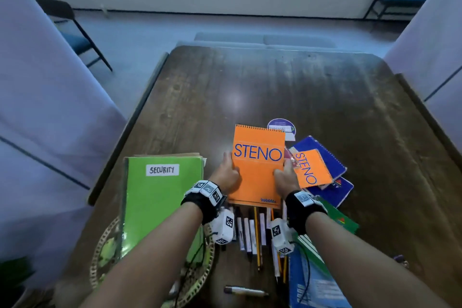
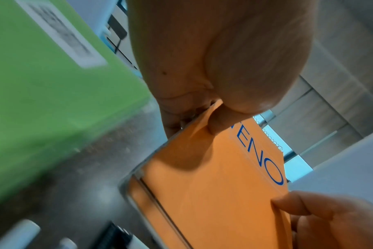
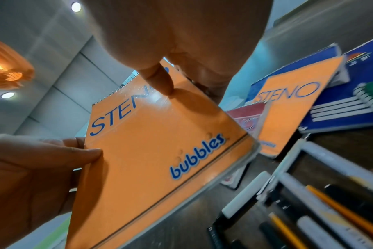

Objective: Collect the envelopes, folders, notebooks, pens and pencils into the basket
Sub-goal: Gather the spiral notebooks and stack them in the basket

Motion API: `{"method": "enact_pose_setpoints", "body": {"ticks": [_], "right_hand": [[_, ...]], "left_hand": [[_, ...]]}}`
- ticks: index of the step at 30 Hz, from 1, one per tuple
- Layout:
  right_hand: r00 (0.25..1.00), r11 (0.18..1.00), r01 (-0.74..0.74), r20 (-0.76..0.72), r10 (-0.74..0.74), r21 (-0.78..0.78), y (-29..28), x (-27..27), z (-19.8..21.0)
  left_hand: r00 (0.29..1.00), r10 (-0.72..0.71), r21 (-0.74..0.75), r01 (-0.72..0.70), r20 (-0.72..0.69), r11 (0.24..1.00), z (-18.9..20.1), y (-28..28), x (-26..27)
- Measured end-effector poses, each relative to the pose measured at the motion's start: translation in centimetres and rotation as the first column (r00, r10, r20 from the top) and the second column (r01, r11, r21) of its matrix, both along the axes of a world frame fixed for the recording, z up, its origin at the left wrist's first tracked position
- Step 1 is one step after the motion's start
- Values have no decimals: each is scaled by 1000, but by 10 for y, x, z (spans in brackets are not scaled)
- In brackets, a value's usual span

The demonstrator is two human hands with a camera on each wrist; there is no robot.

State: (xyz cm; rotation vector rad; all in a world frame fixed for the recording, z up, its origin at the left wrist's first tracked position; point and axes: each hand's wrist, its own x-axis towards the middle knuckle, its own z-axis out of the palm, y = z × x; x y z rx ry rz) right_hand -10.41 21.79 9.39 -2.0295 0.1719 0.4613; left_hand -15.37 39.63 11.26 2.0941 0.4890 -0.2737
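Note:
Both hands hold a large orange spiral "STENO" notebook [image 1: 257,167] by its side edges, tilted up off the wooden table [image 1: 275,87]. My left hand [image 1: 226,172] pinches the left edge, thumb [image 2: 219,124] on the cover [image 2: 213,185]. My right hand [image 1: 286,174] pinches the right edge, thumb [image 3: 160,80] on the cover [image 3: 155,151]. A green "SECURITY" folder [image 1: 160,202] lies in the round wire basket [image 1: 100,252] at the near left. Several pens and pencils [image 1: 255,232] lie under my wrists.
A smaller orange STENO notebook [image 1: 310,169] lies on blue notebooks [image 1: 322,155] to the right. Nearer me are a green notebook [image 1: 340,217], a light blue folder [image 1: 315,282] and a marker [image 1: 245,291]. Chairs stand beyond the table.

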Motion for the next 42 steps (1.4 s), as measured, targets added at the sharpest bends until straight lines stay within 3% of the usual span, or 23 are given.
{"method": "enact_pose_setpoints", "body": {"ticks": [9,16,21,26,32,42], "right_hand": [[955,954,-291,36,294,-75,110,-61,10],[879,875,-477,-34,475,-85,167,-107,-12],[832,831,-549,-145,535,-85,191,-134,-30],[759,723,-651,-223,611,-233,203,-148,-51],[772,690,-636,-270,575,-347,211,-148,-60],[788,674,-615,-315,529,-409,220,-139,-63]], "left_hand": [[992,129,-148,-126,8,981,13,135,-89],[975,218,-77,-221,-48,972,-14,200,-144],[956,231,95,-217,-181,972,-37,219,-174],[931,199,258,-120,-305,959,-64,232,-192],[927,215,363,-94,-308,927,-74,231,-190],[885,219,489,11,-410,872,-68,227,-169]]}}
